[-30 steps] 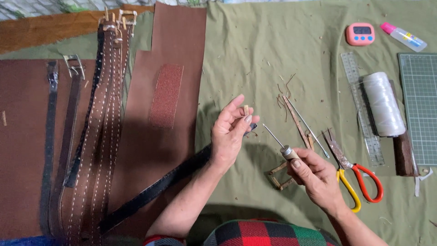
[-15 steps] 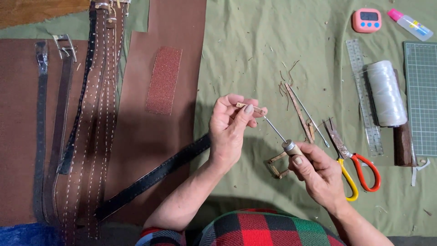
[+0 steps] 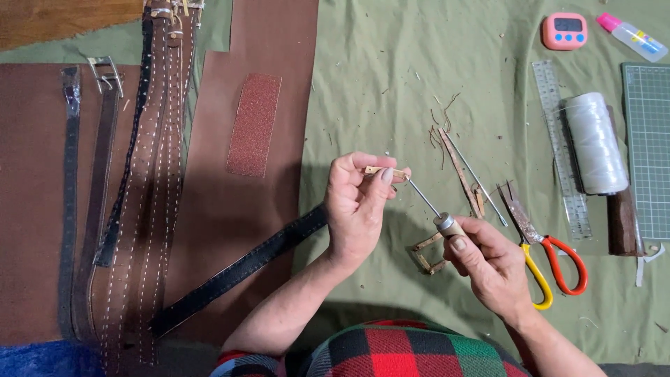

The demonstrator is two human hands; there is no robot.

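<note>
At the far left of the frame, several leather belts (image 3: pixel 105 181) lie side by side on a brown leather sheet (image 3: pixel 28 209), with a patch of reddish sandpaper (image 3: pixel 254 126) just right of them. A black strap (image 3: pixel 237 272) runs diagonally from lower left toward the centre. There the left hand (image 3: pixel 359 206) is raised, its thumb and fingertips pinched on a small tan leather piece (image 3: pixel 380 170). The thin metal point of an awl (image 3: pixel 436 213) touches that piece; the right hand (image 3: pixel 492 269), lower and to the right, grips the awl's pale handle with curled fingers. Below the awl lie small brown leather bits (image 3: pixel 426 255) on the green cloth (image 3: pixel 433 56). Further right come scissors (image 3: pixel 551 258) with yellow and red handles, a clear ruler (image 3: pixel 558 146), a spool of white thread (image 3: pixel 594 143), a pink timer (image 3: pixel 564 31) in the upper right and a green cutting mat (image 3: pixel 649 146) at the edge.
</note>
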